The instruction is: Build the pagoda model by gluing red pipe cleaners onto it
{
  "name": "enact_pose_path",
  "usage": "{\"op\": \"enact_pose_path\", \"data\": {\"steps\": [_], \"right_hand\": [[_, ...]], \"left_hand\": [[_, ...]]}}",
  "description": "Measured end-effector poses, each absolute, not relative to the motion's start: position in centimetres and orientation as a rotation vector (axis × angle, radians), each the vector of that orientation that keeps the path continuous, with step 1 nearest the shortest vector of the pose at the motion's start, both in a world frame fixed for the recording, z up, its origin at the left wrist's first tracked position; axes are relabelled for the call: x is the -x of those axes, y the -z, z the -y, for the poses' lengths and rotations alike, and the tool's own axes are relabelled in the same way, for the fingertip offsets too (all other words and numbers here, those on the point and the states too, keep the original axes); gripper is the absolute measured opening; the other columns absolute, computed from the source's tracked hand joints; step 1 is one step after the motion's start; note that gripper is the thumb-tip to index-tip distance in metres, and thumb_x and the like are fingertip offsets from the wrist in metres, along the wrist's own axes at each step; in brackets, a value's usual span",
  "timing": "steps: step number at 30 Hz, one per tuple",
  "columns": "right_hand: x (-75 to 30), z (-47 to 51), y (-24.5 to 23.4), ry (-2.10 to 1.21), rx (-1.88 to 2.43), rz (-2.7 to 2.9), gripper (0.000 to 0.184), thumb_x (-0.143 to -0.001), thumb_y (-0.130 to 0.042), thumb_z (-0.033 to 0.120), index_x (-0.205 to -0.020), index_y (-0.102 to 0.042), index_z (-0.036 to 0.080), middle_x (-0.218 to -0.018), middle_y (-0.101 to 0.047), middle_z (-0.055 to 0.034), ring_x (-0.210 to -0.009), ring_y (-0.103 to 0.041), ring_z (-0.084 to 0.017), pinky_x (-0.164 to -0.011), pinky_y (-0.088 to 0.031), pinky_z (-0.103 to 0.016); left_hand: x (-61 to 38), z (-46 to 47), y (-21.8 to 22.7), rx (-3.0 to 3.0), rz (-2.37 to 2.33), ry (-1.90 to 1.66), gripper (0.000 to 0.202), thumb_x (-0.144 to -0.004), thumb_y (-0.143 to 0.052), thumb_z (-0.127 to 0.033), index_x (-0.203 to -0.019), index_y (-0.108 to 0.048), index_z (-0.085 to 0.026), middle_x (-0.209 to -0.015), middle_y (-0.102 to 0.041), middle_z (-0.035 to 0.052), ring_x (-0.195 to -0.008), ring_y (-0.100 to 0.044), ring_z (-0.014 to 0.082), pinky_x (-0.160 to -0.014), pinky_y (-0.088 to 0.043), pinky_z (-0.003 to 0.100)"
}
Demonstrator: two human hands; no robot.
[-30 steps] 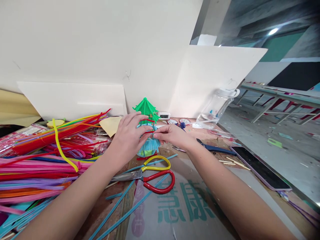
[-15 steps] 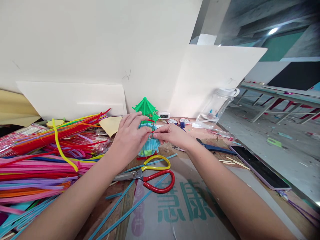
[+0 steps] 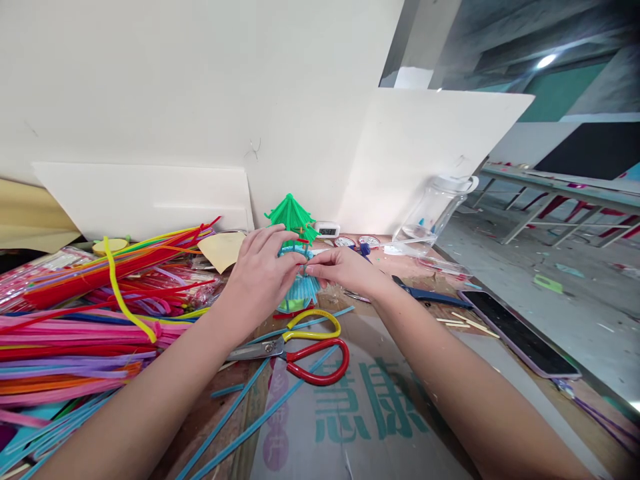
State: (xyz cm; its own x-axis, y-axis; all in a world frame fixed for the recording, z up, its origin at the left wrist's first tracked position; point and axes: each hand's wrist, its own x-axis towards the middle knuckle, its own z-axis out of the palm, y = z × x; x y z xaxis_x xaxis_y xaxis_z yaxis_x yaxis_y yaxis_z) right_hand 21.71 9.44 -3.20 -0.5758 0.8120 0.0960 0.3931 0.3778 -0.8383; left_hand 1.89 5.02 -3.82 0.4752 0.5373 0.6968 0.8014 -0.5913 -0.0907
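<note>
Left hand [image 3: 260, 267] closed on the pipe-cleaner model [image 3: 303, 288] from its left side, thumb and forefinger at the mid part. Right hand [image 3: 345, 270] pinches at the same spot, thumb against forefinger, its tips meeting the left ones; exact piece between the tips too small to tell. Model stands upright on the table [image 3: 385, 267], center, near the white board [image 3: 300, 100]: green peaked roof [image 3: 290, 213] on top, light-blue fringed tier below, red bits at mid and base, middle partly hidden by fingers.

Just in front of the model: scissors [image 3: 313, 357], one yellow and one red handle, blades pointing left toward the left forearm. Blue strips [image 3: 250, 427] run under and beside them. Plastic sheet [image 3: 380, 400] with green characters lies between the forearms.

Just behind the model, to the right: small white digital clock [image 3: 328, 230], then two round items [image 3: 369, 241]. Farther right: clear jug [image 3: 430, 210] with white lid, blue-handled tool [image 3: 435, 297], thin wooden sticks [image 3: 467, 325], dark-screened phone [image 3: 517, 333] near the table edge. Left side: big multicolor pipe-cleaner pile [image 3: 85, 333]. Background right: long bench [image 3: 565, 183].
</note>
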Motion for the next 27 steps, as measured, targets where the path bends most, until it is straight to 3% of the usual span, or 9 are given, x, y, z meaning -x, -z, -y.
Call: {"op": "enact_pose_path", "data": {"steps": [7, 13, 21, 27], "right_hand": [[-21.8, -9.6, 3.4, -1.093, 1.052, 2.123, 0.03, -0.081, -0.064, 0.042, -0.08, -0.073, 0.014, -0.055, -0.056, 0.0026, -0.057, -0.049, -0.012, -0.057, -0.035, -0.026], [-21.8, -9.6, 3.2, -1.103, 1.058, 2.139, 0.03, -0.081, -0.064, 0.042, -0.078, -0.073, 0.014, -0.057, -0.058, 0.0021, -0.057, -0.05, -0.012, -0.056, -0.035, -0.026], [-23.1, -9.5, 2.4, -1.081, 1.137, 2.199, 0.03, -0.082, -0.063, 0.038, -0.097, -0.076, 0.015, -0.067, -0.065, -0.0006, -0.062, -0.054, -0.013, -0.06, -0.04, -0.026], [-23.8, -9.2, 1.3, -0.897, 1.094, 2.167, 0.033, -0.083, -0.062, 0.046, -0.085, -0.073, 0.015, -0.064, -0.06, -0.0006, -0.059, -0.051, -0.012, -0.055, -0.038, -0.025]], "left_hand": [[-1.4, -4.8, 3.1, 2.336, 1.177, 0.875, 0.02, -0.09, -0.055, -0.024, -0.107, -0.065, -0.021, -0.129, -0.058, 0.0093, -0.131, -0.043, 0.0288, -0.11, -0.034, 0.05], [-1.1, -4.5, 2.5, 2.362, 1.188, 0.819, 0.014, -0.088, -0.057, -0.024, -0.098, -0.067, -0.022, -0.128, -0.058, 0.0094, -0.131, -0.042, 0.03, -0.108, -0.035, 0.051], [0.2, -4.4, 1.5, 2.378, 1.24, 0.825, 0.02, -0.09, -0.053, -0.026, -0.104, -0.067, -0.023, -0.126, -0.059, 0.0085, -0.124, -0.049, 0.0282, -0.106, -0.037, 0.05], [0.9, -4.8, 1.5, 2.376, 1.295, 0.843, 0.022, -0.091, -0.05, -0.021, -0.101, -0.07, -0.023, -0.123, -0.061, 0.0082, -0.12, -0.054, 0.0262, -0.103, -0.041, 0.047]]}}
